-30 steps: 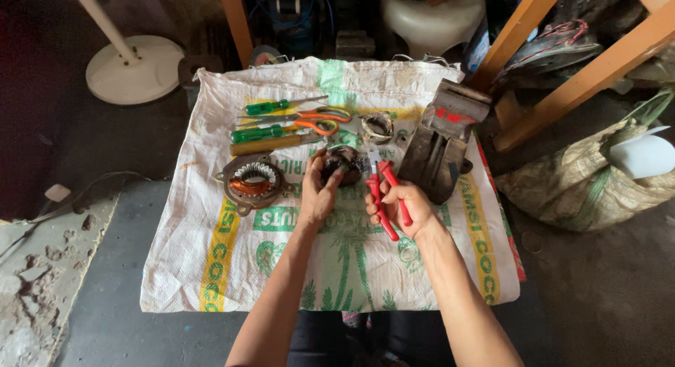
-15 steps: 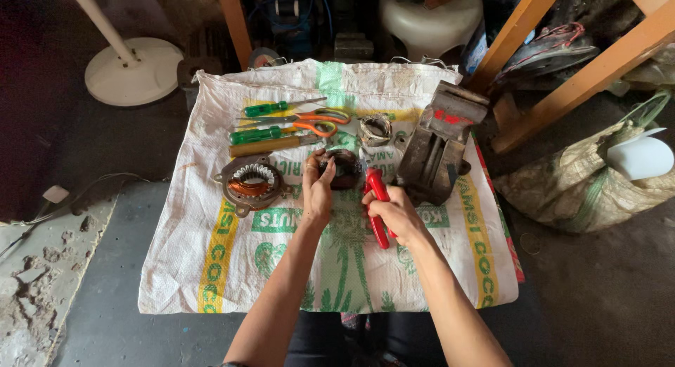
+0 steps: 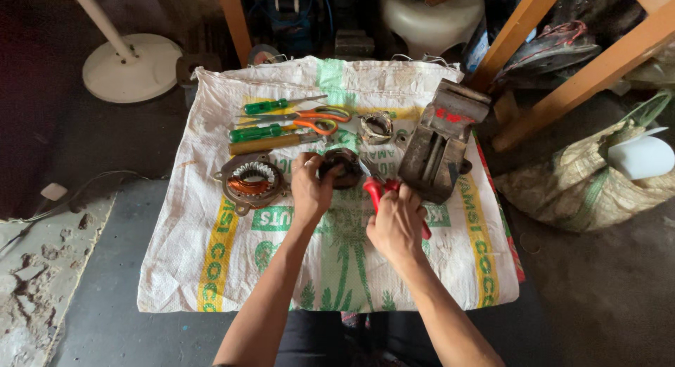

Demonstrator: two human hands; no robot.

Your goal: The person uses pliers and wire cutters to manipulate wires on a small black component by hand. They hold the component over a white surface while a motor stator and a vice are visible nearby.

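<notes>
Steadying dark round motor part point(image 3: 342, 166) on woven sack point(image 3: 422, 268) with left hand point(image 3: 311, 190), grip closed around it; right hand point(image 3: 395, 225) clenching red-handled pliers point(image 3: 376, 191), jaws nearing part; next likely needing accurate bite

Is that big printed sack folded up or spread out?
Spread out: the white woven plastic sack lies flat, with tools and both hands resting on it.
</notes>
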